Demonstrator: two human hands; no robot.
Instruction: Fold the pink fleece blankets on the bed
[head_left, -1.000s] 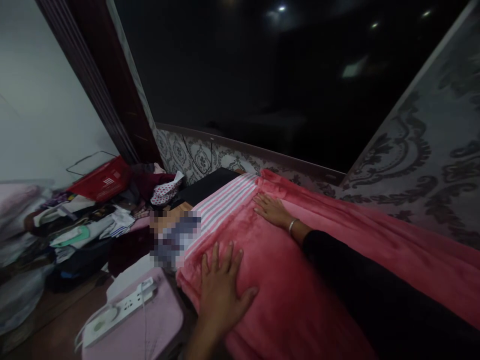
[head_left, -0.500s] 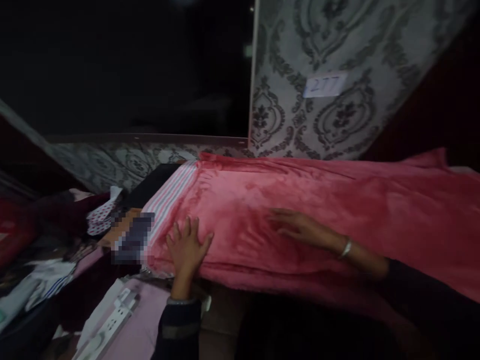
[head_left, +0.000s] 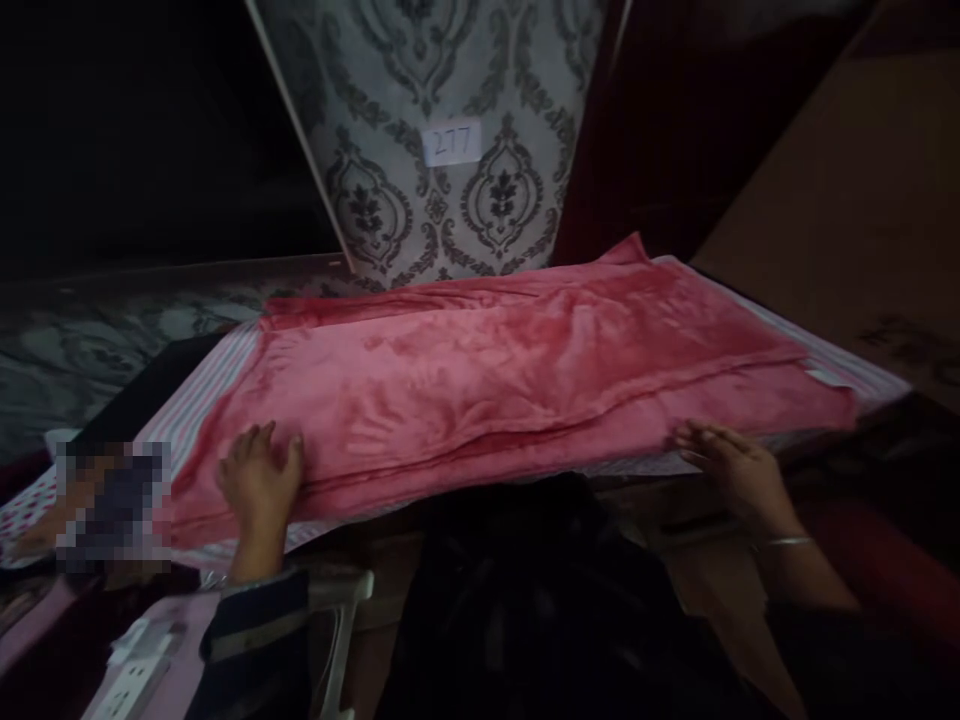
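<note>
Our left hand [head_left: 260, 478] spreads on the blanket [head_left: 480, 365], near left; we cannot tell if our right hand [head_left: 731, 465] pinches its edge.

At lower left, a pixelated patch [head_left: 112, 505] hides whatever lies there. Near it, the power strip [head_left: 136, 675] is cut off by the bottom edge; the dark screen [head_left: 142, 130] runs out past the upper left. The pink blanket [head_left: 480, 370] hides most of the striped cloth [head_left: 202, 385]. Right of centre, the fingers [head_left: 697, 440] of the right hand [head_left: 742, 480] are blurred; whether they touch the blanket is unclear. The white tag [head_left: 829, 378] at far right is too small to read.
</note>
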